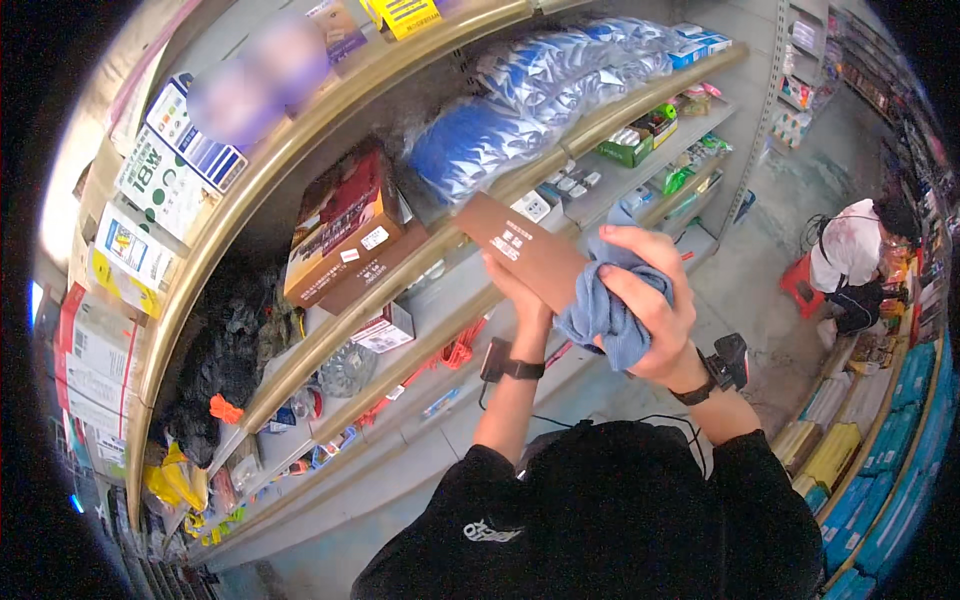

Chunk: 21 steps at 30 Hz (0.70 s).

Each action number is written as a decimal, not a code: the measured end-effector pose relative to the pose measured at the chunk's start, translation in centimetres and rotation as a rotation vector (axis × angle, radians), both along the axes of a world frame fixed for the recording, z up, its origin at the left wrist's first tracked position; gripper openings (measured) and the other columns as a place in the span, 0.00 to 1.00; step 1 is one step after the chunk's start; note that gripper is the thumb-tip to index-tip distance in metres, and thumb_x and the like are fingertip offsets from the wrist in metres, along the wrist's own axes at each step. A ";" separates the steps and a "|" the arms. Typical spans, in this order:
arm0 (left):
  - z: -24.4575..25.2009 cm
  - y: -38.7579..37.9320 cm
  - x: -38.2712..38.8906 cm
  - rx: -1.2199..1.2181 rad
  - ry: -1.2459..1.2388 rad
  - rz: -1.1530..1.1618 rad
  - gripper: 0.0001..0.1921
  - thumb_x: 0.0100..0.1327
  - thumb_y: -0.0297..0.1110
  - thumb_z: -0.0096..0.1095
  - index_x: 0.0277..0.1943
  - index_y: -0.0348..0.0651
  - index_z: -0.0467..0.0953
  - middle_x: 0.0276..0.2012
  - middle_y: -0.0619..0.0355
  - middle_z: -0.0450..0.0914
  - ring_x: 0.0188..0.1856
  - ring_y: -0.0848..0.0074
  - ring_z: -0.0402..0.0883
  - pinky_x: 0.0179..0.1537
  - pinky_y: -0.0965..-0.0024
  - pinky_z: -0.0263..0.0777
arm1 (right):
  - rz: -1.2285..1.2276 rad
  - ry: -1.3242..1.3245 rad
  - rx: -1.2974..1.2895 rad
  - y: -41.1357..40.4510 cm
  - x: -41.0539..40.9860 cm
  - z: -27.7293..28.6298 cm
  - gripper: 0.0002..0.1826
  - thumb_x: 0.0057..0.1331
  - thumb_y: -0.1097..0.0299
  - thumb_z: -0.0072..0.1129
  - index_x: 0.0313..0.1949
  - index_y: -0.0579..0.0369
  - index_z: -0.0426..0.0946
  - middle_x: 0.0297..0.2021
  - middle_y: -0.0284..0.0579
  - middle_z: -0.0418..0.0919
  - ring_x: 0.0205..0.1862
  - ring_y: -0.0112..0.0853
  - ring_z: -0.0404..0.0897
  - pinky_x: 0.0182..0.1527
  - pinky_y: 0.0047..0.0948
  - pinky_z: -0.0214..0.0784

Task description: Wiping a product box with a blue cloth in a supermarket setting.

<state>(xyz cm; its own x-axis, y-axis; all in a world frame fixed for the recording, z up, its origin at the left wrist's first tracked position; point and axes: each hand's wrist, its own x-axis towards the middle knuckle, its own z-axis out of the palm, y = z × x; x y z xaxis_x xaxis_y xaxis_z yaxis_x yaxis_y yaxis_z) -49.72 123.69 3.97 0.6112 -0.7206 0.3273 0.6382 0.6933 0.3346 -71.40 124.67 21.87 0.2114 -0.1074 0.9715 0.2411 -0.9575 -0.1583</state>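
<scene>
A flat brown cardboard box [521,251] with white printing is held up in front of the shelves, tilted down to the right. My left hand [521,296] supports it from below and behind, the fingers mostly hidden by the box. In my right hand [664,311] is a bunched blue cloth [611,322], which lies against the box's lower right end and covers it. Both wrists wear dark straps with small devices. Behind, a dark red and orange carton [337,232] sits on top of another brown box [367,277] on the shelf.
Plastic-wrapped blue and white packs [480,146] fill the shelf to the right of the cartons. A curved upper shelf edge [247,157] overhangs on the left. A person in a white top [847,244] is by a red stool [801,289] in the aisle, near stacked teal boxes [885,450].
</scene>
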 end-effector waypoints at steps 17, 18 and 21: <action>-3.3 -0.6 -3.7 -0.474 -0.096 -0.585 0.31 0.76 0.62 0.40 0.63 0.43 0.70 0.52 0.54 0.78 0.51 0.65 0.78 0.56 0.59 0.73 | 0.477 0.353 0.253 2.1 2.3 -1.0 0.28 0.54 0.71 0.72 0.56 0.56 0.76 0.58 0.53 0.75 0.60 0.51 0.76 0.63 0.47 0.69; -3.2 0.4 -3.1 -0.482 -0.108 -0.562 0.30 0.76 0.62 0.41 0.62 0.43 0.70 0.51 0.54 0.78 0.51 0.65 0.78 0.56 0.59 0.73 | 0.477 0.390 0.236 2.5 2.7 -0.8 0.29 0.54 0.71 0.73 0.56 0.55 0.75 0.59 0.52 0.74 0.62 0.50 0.75 0.65 0.49 0.66; -3.4 -1.0 -3.8 -0.502 -0.086 -0.596 0.30 0.76 0.61 0.42 0.62 0.43 0.70 0.51 0.54 0.78 0.50 0.65 0.77 0.56 0.59 0.72 | 0.396 0.448 0.277 0.0 3.9 -3.4 0.29 0.55 0.76 0.72 0.58 0.54 0.74 0.62 0.50 0.71 0.66 0.49 0.70 0.69 0.47 0.61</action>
<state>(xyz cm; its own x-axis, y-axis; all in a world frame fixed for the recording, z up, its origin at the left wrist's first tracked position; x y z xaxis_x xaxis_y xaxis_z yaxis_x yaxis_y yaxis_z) -53.47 122.66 0.59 0.1257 -0.6723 0.7296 0.9362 0.3236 0.1370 -67.46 124.66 18.43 0.6639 -0.1721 0.7278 0.4201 -0.7193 -0.5533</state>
